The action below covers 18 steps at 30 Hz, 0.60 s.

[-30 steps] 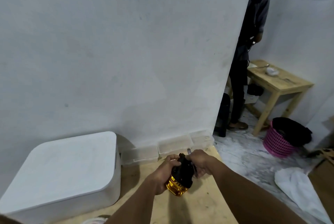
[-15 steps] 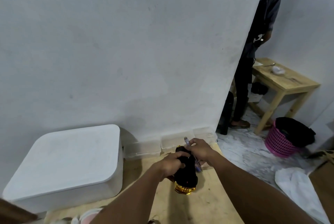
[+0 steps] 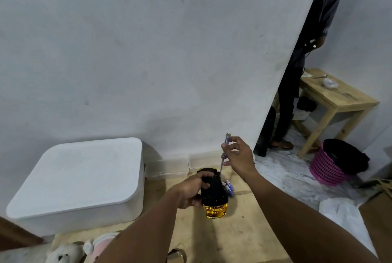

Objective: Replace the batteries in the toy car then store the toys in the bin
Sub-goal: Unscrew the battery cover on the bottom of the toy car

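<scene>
My left hand [image 3: 191, 190] grips a black and gold toy car [image 3: 214, 195], turned underside up above the wooden table [image 3: 244, 231]. My right hand [image 3: 238, 157] pinches a thin clear-handled screwdriver [image 3: 224, 150], held upright with its tip at the car's far end. Several blue batteries [image 3: 229, 187] lie on the table just right of the car. A white lidded bin [image 3: 80, 180] stands at the table's left against the wall. Plush toys [image 3: 84, 249] lie at the near left edge.
Two clear small plastic boxes [image 3: 167, 168] sit against the wall behind the car. To the right, a person [image 3: 297, 84] stands by a small wooden table [image 3: 337, 97], with a pink basket [image 3: 326, 169] on the marble floor.
My right hand has lifted away from the car and raised the screwdriver upright. The car has tilted flatter in my left hand. The batteries have come into sight.
</scene>
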Each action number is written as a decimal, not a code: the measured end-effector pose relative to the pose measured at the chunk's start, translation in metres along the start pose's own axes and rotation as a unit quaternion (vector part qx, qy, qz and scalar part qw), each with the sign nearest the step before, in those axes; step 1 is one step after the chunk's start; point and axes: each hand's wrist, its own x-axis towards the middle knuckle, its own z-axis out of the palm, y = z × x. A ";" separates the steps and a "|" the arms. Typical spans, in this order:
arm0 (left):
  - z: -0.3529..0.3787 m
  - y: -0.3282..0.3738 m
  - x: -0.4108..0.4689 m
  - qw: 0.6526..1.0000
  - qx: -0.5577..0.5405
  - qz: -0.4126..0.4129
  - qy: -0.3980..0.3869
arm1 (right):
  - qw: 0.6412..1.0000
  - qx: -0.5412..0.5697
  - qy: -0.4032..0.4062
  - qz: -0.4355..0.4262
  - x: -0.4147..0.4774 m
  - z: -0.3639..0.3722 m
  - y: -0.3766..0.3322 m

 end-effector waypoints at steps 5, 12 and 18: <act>0.002 0.005 -0.009 1.000 -0.002 -0.005 -0.006 | 0.999 0.029 -0.017 -0.010 -0.001 0.008 -0.003; 0.004 0.008 -0.009 1.000 -0.017 -0.002 -0.002 | 0.998 0.021 0.033 -0.052 -0.002 0.015 -0.008; 0.002 0.009 -0.009 0.999 -0.036 0.006 -0.003 | 0.997 -0.023 0.007 -0.067 -0.002 0.019 -0.010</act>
